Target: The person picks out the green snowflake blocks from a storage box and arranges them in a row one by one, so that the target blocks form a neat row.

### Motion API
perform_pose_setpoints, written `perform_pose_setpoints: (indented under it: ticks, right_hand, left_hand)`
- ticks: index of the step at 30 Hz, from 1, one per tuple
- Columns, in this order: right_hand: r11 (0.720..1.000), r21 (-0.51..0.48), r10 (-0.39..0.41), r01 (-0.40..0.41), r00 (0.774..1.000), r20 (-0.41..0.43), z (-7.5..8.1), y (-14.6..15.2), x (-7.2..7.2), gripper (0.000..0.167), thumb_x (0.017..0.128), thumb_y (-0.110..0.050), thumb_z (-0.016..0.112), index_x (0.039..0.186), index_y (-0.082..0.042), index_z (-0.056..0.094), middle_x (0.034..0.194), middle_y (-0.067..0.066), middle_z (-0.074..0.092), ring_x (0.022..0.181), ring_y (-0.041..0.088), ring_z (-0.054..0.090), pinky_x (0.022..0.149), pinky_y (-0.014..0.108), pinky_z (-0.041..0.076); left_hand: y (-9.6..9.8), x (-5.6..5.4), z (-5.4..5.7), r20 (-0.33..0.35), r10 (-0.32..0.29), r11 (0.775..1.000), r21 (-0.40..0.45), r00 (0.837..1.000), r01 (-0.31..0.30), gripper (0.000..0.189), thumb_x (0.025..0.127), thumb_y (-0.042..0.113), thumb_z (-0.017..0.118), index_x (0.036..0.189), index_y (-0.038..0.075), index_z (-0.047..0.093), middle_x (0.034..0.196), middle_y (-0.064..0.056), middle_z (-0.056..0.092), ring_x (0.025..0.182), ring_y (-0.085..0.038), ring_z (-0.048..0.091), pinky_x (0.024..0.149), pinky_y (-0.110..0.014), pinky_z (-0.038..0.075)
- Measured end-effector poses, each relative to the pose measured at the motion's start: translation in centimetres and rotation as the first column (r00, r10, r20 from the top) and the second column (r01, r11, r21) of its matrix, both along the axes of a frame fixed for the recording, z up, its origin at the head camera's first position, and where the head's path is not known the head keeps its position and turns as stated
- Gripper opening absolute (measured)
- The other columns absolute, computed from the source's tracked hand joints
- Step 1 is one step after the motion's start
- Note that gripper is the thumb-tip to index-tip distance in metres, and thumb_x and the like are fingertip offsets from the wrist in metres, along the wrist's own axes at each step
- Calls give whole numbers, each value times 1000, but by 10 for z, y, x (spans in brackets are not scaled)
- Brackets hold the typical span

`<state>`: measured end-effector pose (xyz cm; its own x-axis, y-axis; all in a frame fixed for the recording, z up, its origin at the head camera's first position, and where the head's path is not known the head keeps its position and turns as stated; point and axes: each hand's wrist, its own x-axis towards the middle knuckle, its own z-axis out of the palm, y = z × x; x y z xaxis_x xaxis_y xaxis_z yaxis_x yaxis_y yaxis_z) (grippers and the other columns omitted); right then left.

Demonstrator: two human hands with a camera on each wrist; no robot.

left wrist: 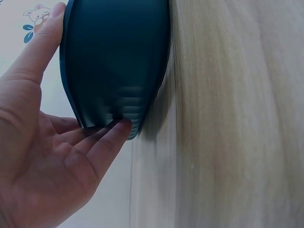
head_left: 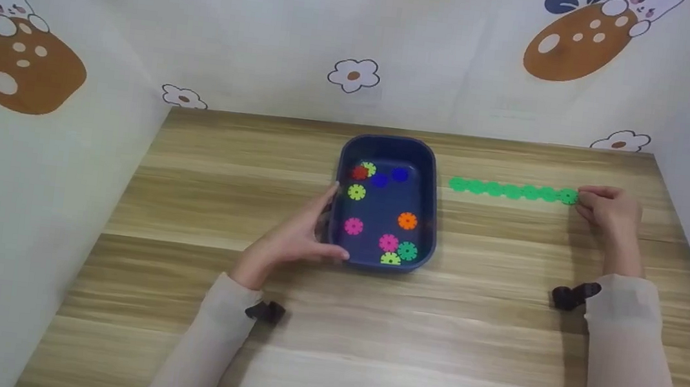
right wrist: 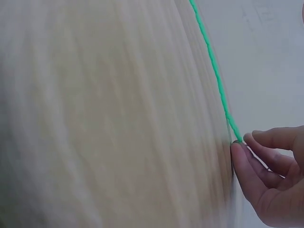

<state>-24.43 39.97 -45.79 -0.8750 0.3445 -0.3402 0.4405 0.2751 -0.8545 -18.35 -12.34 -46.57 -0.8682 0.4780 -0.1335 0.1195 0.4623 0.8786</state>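
My left hand (head_left: 298,237) holds a dark blue tray (head_left: 434,229) by its left side and near left corner, thumb at the near rim. In the left wrist view, its fingers (left wrist: 107,142) lie against the tray's outer wall (left wrist: 116,57). Off to the right, my right hand (head_left: 617,215) pinches the right end of a straight row of joined green snowflake discs (head_left: 513,191). Seen edge-on in the right wrist view, that green strip (right wrist: 216,76) runs in a thin line to the fingertips (right wrist: 240,154).
Loose snowflake discs lie in the tray: yellow (head_left: 356,192), orange (head_left: 407,221), pink (head_left: 353,226), green (head_left: 407,251), red and blue ones. The wood-grain table (head_left: 430,359) meets a printed cloth (head_left: 258,47) at the back and on both sides.
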Motion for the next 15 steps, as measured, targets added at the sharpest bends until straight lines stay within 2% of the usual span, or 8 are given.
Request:
perform_pose_setpoints:
  ticks: [3,7,12,15]
  right_hand:
    - [1000,-15,-15,15,1000,-10,1,0,2,17,98,-19,62,112,-10,66,73,-24,63,76,-9,66,78,12,57]
    - [995,-96,-40,36,999,-32,5,-2,5,15,97,-18,64,109,-10,66,75,-20,66,76,-5,68,76,13,58]
    - [991,-135,-17,10,998,-57,12,-9,7,18,96,-19,65,111,-9,65,77,-18,68,77,-3,68,73,14,58]
    - [989,-148,5,-15,998,-66,17,-14,7,14,96,-19,66,108,-13,66,78,-19,68,78,-3,68,75,14,58]
  left_hand:
    - [0,1,1,-3,3,1000,-12,1000,-3,126,73,30,90,162,20,2,169,-6,7,154,-25,21,126,-42,21]
    - [0,1,1,-1,8,1000,-20,1000,-8,125,73,30,90,162,21,2,169,-6,7,154,-25,20,126,-41,21]
    - [0,1,0,-5,10,1000,-21,1000,-10,126,72,30,90,162,20,3,169,-6,7,154,-25,22,126,-41,21]
    - [0,1,0,-14,4,1000,-28,1000,-4,126,72,32,90,162,19,2,169,-7,7,154,-26,23,126,-41,21]
